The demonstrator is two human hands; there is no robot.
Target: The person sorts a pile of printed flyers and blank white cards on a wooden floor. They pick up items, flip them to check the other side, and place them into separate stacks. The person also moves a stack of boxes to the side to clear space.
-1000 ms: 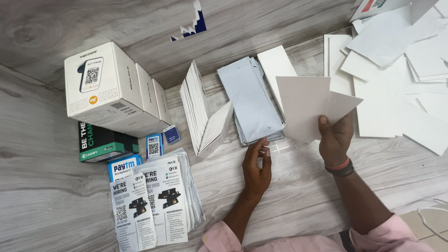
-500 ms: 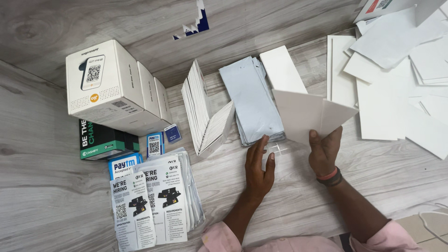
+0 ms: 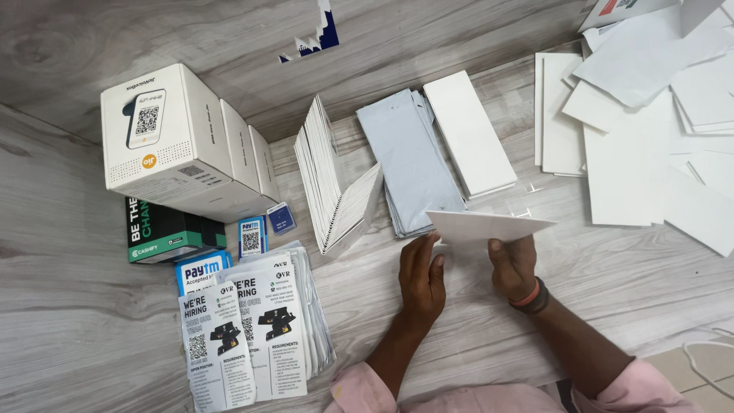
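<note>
Mid-fold on flat white paper sheet [image 3: 489, 227], right hand [image 3: 514, 268] fingers clamped on its near edge, left hand [image 3: 423, 277] fingers together steadying; probably needs crease pressed next

Three white boxes [image 3: 187, 145] stand side by side. Just below them lie one green-and-black box [image 3: 164, 233], two small blue cards [image 3: 264, 229] and one blue leaflet [image 3: 200, 270]. Lower still are two stacks of printed flyers [image 3: 256, 329]. Right of the boxes sit one fanned pack of white cards [image 3: 332, 180], one grey stack of pouches [image 3: 409, 164] and one white slab [image 3: 469, 134]; the loose white sheets [image 3: 650, 115] beyond are too overlapped to count.
</note>
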